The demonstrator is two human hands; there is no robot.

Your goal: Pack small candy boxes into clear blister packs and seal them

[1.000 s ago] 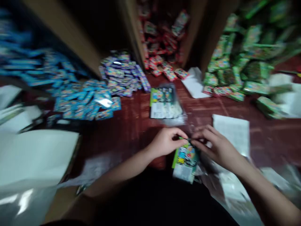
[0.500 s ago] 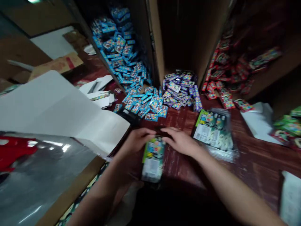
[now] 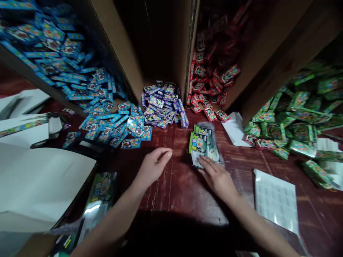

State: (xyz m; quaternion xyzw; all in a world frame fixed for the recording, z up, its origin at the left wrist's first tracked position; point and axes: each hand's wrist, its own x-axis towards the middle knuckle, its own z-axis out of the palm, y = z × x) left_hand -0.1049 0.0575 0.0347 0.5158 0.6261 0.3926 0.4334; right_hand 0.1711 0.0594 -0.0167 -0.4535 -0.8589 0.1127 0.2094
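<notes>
One green-edged printed packet (image 3: 198, 143) (likely light, slippery, best edge-held) lies under right hand (image 3: 220, 181), finger grip unclear; left hand (image 3: 152, 167) has fingertips together.

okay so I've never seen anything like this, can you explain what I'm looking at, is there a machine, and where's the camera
There's no machine here, just a person's two bare hands. All the pictures come from one camera worn on the head, looking forward and down.

The reddish-brown table holds heaps of small packets: blue, purple, red and green, spilling from or lying by tall cardboard boxes. A white printed sheet lies at the right.

The right hand touches the flat dark green packs near the middle. The left hand is above the table, its fingertips drawn together, with nothing visible in them.
</notes>
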